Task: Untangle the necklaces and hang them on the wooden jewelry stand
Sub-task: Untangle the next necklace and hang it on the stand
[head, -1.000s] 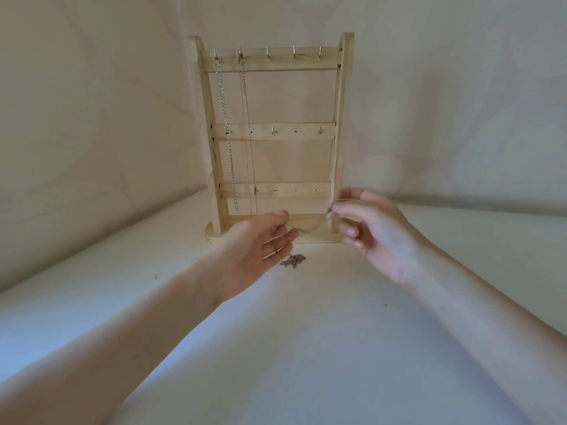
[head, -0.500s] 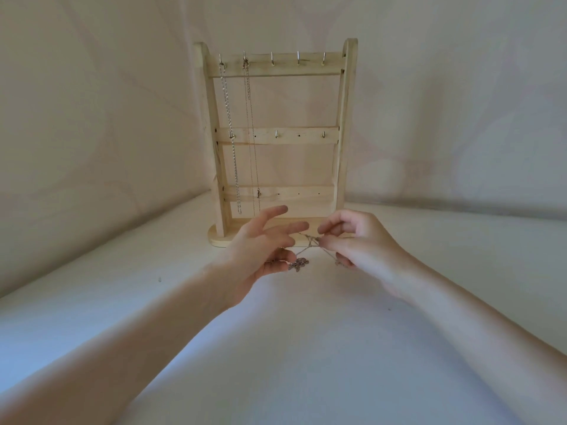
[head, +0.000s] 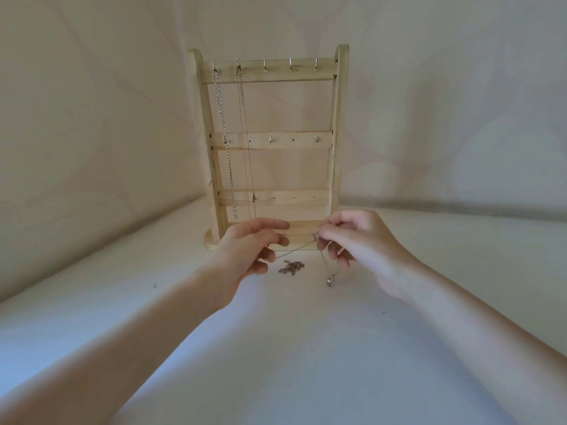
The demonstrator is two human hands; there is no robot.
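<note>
Holding a thin chain (head: pixel 294 249) stretched between them, both hands hover just in front of the foot of the wooden stand (head: pixel 336 142). The right hand (head: pixel 359 237) pinches the chain between thumb and forefinger near a small knot or clasp, its other fingers curled under. The left hand (head: pixel 248 250) has its forefinger stretched out straight towards the right, while its lower fingers curl round the other end of the chain; how exactly they grip it I cannot tell. From the right hand a loop of the chain drops down to a small pendant (head: pixel 329 282) that hangs near the white surface (head: pixel 291 348). Between the hands and a little below them, a small heap of tangled chain (head: pixel 291 267) lies on that surface. On the stand, two necklaces are already hung from the top bar: a thicker link chain (head: pixel 225 142) on the leftmost hook and a finer one (head: pixel 247 142) on the second hook
</note>
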